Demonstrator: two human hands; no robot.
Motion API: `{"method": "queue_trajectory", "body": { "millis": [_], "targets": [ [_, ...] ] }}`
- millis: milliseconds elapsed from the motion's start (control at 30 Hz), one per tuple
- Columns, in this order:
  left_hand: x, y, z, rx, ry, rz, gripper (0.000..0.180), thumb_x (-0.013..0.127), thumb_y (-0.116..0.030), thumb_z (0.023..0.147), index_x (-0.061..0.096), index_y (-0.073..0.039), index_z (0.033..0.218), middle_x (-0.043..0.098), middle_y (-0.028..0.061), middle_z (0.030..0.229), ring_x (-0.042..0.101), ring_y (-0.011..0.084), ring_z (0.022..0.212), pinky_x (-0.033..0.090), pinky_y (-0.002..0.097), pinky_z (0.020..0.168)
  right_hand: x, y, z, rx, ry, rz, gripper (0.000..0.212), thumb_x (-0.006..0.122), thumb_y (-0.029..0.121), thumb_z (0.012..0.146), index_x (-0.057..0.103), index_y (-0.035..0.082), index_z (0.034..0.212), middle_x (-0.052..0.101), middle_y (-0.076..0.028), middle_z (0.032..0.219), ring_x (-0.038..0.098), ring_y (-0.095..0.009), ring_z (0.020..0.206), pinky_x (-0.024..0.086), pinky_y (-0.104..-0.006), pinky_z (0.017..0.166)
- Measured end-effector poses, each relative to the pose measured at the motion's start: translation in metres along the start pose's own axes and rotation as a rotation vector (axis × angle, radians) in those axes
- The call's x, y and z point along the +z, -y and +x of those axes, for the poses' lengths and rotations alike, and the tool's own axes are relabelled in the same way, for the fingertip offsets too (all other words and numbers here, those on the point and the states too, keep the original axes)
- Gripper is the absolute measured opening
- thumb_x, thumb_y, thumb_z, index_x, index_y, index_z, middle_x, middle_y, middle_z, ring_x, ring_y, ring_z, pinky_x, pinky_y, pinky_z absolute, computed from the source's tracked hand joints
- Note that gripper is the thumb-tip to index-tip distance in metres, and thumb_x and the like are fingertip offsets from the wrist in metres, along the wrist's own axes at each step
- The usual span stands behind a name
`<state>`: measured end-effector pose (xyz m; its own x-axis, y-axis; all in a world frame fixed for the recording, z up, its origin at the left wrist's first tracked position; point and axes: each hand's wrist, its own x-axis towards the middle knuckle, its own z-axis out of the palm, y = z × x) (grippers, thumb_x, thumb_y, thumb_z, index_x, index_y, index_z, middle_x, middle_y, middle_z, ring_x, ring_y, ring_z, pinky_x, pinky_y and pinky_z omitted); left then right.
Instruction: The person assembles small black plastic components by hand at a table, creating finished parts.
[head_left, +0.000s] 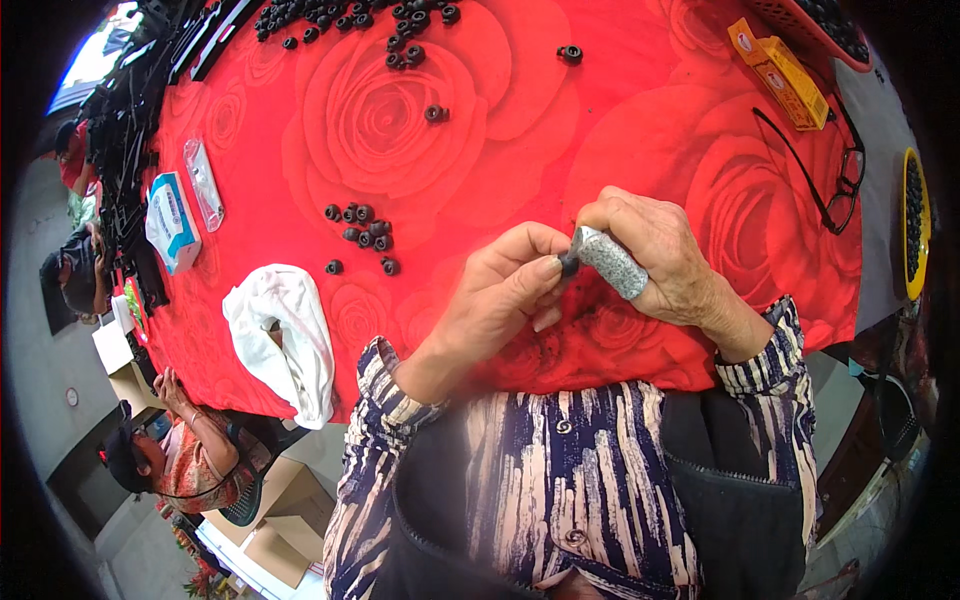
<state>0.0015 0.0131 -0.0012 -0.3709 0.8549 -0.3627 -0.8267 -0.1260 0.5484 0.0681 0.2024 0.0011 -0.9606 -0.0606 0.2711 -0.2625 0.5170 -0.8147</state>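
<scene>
My left hand (515,275) pinches a small black round part (569,265) between thumb and fingertips, just above the near edge of the table. Close against it, my right hand (655,250) is closed with its fingers curled. A grey speckled cylinder (612,263) lies along the thumb side of that hand; whether it is a wrap on the thumb or a handle, I cannot tell. A thin greyish edge shows at its tip, by the black part. Whatever else the right fingers grip is hidden. Several similar black parts (365,232) lie loose left of my hands.
A red rose-patterned cloth (480,130) covers the table. More black parts (405,40) are heaped at the far side. A white cloth (285,345) and blue-white packet (172,222) lie left; eyeglasses (845,185) and a yellow box (780,80) lie right. Another person (195,450) sits at left.
</scene>
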Motion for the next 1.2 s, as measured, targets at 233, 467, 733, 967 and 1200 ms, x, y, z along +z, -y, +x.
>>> {"method": "queue_trajectory", "body": {
  "millis": [233,467,733,967,1200],
  "targets": [
    [0.001,0.001,-0.003,-0.011,0.019,-0.063,0.018,0.054,-0.017,0.093,0.053,-0.002,0.103,0.051,-0.0012,0.080,0.045,0.0051,0.063,0.039,0.0210,0.051,0.001,-0.003,0.002,-0.143,-0.006,-0.105,0.018,0.062,0.020,0.078,0.054,0.005,0.086,0.049,-0.009,0.070,0.053,-0.028,0.060,0.043,-0.0369,0.054],
    [-0.001,-0.005,0.000,0.082,-0.149,-0.143,0.017,0.054,-0.018,0.093,0.055,-0.004,0.102,0.052,-0.0003,0.078,0.046,0.0059,0.064,0.038,0.0204,0.047,0.008,0.005,-0.008,-0.339,0.039,-0.099,0.025,0.069,0.020,0.072,0.056,0.004,0.087,0.052,-0.008,0.074,0.054,-0.023,0.060,0.044,-0.0347,0.052],
    [0.001,0.000,-0.002,-0.043,-0.013,-0.137,0.015,0.052,-0.018,0.094,0.054,-0.005,0.101,0.049,-0.0019,0.077,0.044,0.0049,0.064,0.037,0.0195,0.048,0.009,0.006,-0.001,-0.304,-0.161,-0.057,0.045,0.072,0.011,0.065,0.059,-0.002,0.106,0.055,-0.008,0.076,0.055,-0.021,0.061,0.043,-0.0320,0.050],
    [0.003,0.004,-0.003,-0.151,0.024,-0.182,0.014,0.051,-0.019,0.095,0.054,-0.006,0.101,0.049,-0.0025,0.078,0.042,0.0038,0.064,0.037,0.0192,0.049,0.013,0.008,-0.006,-0.370,-0.226,-0.147,0.039,0.069,0.007,0.061,0.060,-0.003,0.097,0.052,-0.006,0.069,0.050,-0.019,0.053,0.039,-0.0319,0.045],
    [0.003,0.000,0.000,0.017,-0.021,0.017,0.016,0.052,-0.017,0.095,0.054,-0.003,0.102,0.048,-0.0025,0.073,0.039,0.0038,0.058,0.036,0.0202,0.048,0.004,0.005,-0.003,-0.316,-0.183,-0.111,0.030,0.073,0.007,0.063,0.056,0.002,0.088,0.052,-0.007,0.069,0.051,-0.020,0.054,0.039,-0.0323,0.045]
  ]
}}
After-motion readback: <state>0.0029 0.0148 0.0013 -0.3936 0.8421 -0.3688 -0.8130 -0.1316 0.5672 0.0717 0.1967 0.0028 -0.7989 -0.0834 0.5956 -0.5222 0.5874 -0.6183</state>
